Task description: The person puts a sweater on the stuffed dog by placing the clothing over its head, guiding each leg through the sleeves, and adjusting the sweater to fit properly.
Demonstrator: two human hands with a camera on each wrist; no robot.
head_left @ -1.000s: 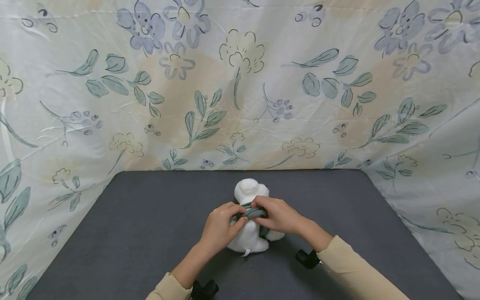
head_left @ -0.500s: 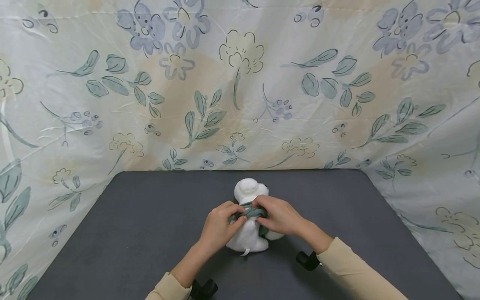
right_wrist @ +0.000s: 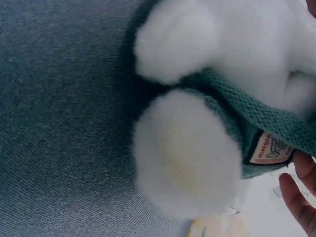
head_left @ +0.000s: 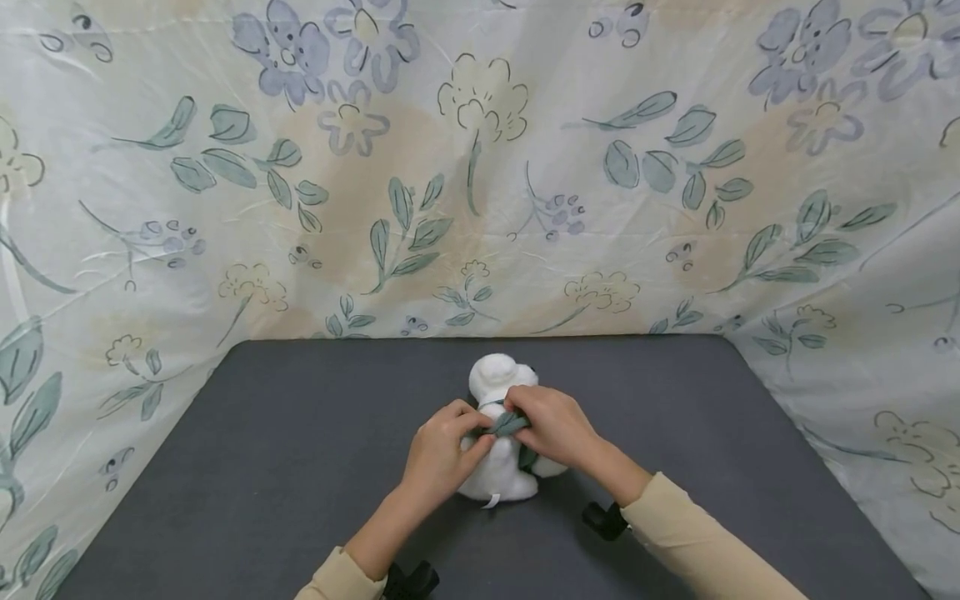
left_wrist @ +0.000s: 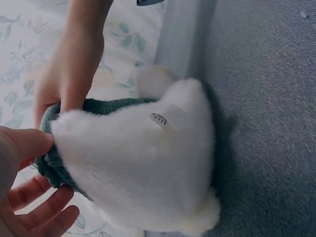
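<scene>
A white plush toy [head_left: 495, 475] sits on the dark table, its back mostly towards me. Around its body is a green knitted garment [head_left: 510, 424], bunched behind the back. My left hand [head_left: 441, 450] pinches one side of this knit with thumb and forefinger; its other fingers are spread in the left wrist view. Opposite, my right hand [head_left: 557, 425] grips the knit between thumb and fingers. A white label [left_wrist: 160, 119] shows low on the toy's back. The right wrist view has a woven patch [right_wrist: 271, 149] on the garment, with fingertips [right_wrist: 298, 202] beside it. The toy's face is hidden.
The dark grey tabletop [head_left: 300, 433] extends around the toy. Floral cloth [head_left: 480, 250] hangs behind and along the sides. Black wrist cameras [head_left: 606, 521] are worn under both forearms.
My right hand has shifted slightly up and left with the knit. The bunched fabric between the hands looks shorter, and more white fur shows below the neck. The left hand is nearly still.
</scene>
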